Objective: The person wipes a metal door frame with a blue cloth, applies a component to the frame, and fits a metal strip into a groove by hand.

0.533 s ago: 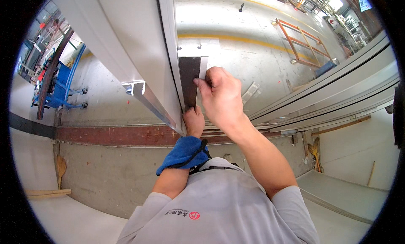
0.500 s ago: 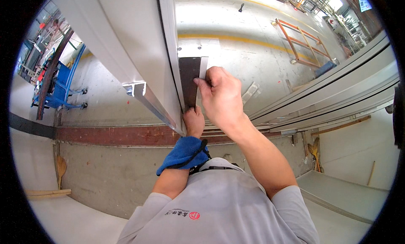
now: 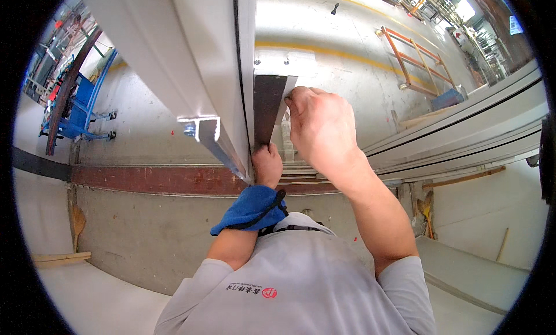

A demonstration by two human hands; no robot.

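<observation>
A tall pale metal frame profile [image 3: 197,45] stands in front of me, with a bare-metal cut end [image 3: 200,126] showing its hollow shape. Against its right side is a dark-faced strip [image 3: 270,106] with a light metal edge. Low on this strip, my left hand [image 3: 267,164] is closed around it, its far fingers hidden. A blue cloth sleeve [image 3: 249,210] wraps that forearm. My right hand [image 3: 324,123] is closed in a pinch beside the strip's right edge. Something pale and thin shows between hand and strip; what the fingertips hold is hidden.
A dark red sill [image 3: 150,178] crosses the floor before me. Long pale profiles [image 3: 463,135] lie at the right. Beyond are an orange wheeled frame [image 3: 417,62] and, far left, a blue cart [image 3: 81,112]. Brooms lean at both sides.
My right hand has moved right, its thumb leaving the dark face for the strip's edge. My left hand stays low on the strip. The view has shifted slightly.
</observation>
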